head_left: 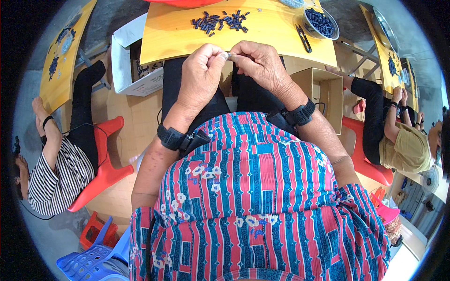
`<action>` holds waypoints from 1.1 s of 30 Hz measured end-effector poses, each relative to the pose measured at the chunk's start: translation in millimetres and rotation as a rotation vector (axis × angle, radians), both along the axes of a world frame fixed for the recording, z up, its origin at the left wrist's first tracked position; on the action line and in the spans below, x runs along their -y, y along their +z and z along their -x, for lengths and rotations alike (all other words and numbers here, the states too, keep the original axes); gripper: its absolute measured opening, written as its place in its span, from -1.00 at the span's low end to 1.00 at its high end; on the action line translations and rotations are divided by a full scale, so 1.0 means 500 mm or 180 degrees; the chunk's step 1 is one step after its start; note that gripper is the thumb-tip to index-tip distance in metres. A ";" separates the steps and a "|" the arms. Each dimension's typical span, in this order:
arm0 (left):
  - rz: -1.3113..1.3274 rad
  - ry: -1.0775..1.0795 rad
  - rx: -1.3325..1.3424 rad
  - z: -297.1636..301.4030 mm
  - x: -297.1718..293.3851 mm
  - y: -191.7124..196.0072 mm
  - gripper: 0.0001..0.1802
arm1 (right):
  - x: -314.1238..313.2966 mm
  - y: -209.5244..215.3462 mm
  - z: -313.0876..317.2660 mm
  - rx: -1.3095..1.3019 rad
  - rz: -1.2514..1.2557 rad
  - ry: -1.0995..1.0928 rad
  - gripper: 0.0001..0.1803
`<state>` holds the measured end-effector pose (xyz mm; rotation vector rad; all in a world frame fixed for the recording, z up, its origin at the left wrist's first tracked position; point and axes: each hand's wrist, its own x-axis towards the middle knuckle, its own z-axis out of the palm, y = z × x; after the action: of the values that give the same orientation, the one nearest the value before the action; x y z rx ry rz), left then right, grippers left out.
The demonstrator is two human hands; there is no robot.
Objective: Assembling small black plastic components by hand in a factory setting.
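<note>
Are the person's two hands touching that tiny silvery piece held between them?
Touching. The head view shows the left hand and right hand meeting fingertip to fingertip, both pinching the tiny silvery piece just below the yellow wooden table.

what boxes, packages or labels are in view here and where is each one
White cardboard box: on the floor left of the person's knees, beside the yellow table, open, dark printing on its side, dark contents.
Brown cardboard box: on the floor right of the knees, open, plain tan, rectangular, looks empty.
No signs or screens in view.
</note>
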<state>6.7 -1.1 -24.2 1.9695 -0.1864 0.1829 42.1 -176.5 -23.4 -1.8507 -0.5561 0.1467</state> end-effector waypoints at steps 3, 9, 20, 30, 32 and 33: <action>-0.0112 0.0063 0.0112 0.000 0.002 0.004 -0.83 | -0.001 0.002 0.000 -0.0041 -0.0010 0.0002 -0.83; -0.0208 0.0071 0.0303 -0.001 0.002 0.003 -0.85 | -0.002 0.007 0.000 -0.0275 -0.0036 -0.0004 -0.82; -0.0488 0.0120 0.0571 0.005 0.003 0.016 -0.88 | 0.000 0.000 -0.004 -0.0117 0.0119 -0.0027 -0.81; -0.0788 0.0029 0.0826 0.000 0.001 0.011 -0.91 | -0.005 0.010 -0.003 0.0410 0.0354 -0.0067 -0.86; -0.0806 0.0033 0.0951 -0.002 0.000 0.007 -0.92 | -0.006 0.009 -0.005 0.0583 0.0425 -0.0097 -0.87; -0.0807 0.0032 0.0950 -0.002 0.000 0.006 -0.92 | -0.006 0.005 -0.006 0.0769 0.0464 -0.0088 -0.87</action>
<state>7.7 -1.2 -21.1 2.1880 -0.4103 0.4807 45.0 -173.5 -20.7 -2.0316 -0.7014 -0.0575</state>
